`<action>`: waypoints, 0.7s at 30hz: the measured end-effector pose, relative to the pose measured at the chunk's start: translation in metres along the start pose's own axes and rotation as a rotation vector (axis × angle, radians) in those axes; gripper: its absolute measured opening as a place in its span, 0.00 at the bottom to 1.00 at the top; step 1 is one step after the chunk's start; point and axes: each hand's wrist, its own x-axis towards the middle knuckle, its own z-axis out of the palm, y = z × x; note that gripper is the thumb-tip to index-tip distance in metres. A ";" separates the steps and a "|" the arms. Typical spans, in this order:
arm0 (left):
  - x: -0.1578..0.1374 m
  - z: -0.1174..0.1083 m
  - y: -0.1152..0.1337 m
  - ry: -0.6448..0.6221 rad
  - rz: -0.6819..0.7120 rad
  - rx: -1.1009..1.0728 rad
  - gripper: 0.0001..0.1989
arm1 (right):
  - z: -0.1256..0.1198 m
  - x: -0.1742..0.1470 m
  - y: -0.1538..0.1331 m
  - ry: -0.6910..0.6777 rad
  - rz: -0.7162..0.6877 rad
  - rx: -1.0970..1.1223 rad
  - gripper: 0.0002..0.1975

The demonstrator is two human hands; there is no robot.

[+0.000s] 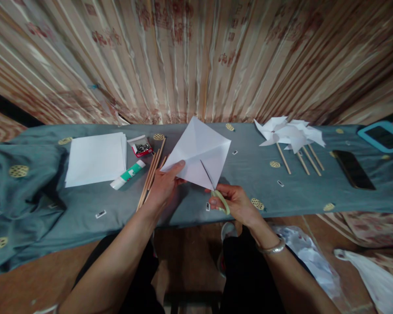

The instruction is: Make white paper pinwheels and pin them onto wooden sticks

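A square sheet of white paper (pixel 196 144) with creases across it is held up over the table, one corner pointing away from me. My left hand (pixel 165 185) grips its left edge, thumb on top and fingers underneath. In my right hand (pixel 234 201) is a pair of scissors with pale green handles (pixel 222 203). Their dark blade lies over the paper, running from the near corner toward the middle. Part of the scissors is hidden by the paper and my fingers.
Left of the paper lie wooden sticks (pixel 149 179), a glue stick (pixel 127 175), a small red box of metal pins (pixel 140 146) and a stack of white paper (pixel 96 159). At right are paper pinwheels (pixel 294 134), a black phone (pixel 353 170) and a blue-framed tablet (pixel 384 136).
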 end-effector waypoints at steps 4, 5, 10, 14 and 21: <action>0.000 0.001 0.001 0.020 -0.003 -0.007 0.12 | 0.001 0.000 0.001 0.007 0.021 0.038 0.25; 0.000 0.001 0.000 0.021 -0.003 -0.008 0.12 | 0.002 0.000 0.001 0.009 0.026 0.045 0.24; 0.001 0.001 -0.001 0.010 0.002 -0.013 0.12 | 0.003 0.000 -0.001 0.004 0.031 0.055 0.25; 0.001 0.000 -0.001 0.007 -0.002 -0.002 0.13 | 0.002 -0.001 -0.001 -0.001 0.025 0.045 0.25; 0.003 0.000 0.001 0.038 0.009 -0.004 0.12 | 0.000 -0.001 0.002 -0.049 0.022 0.005 0.25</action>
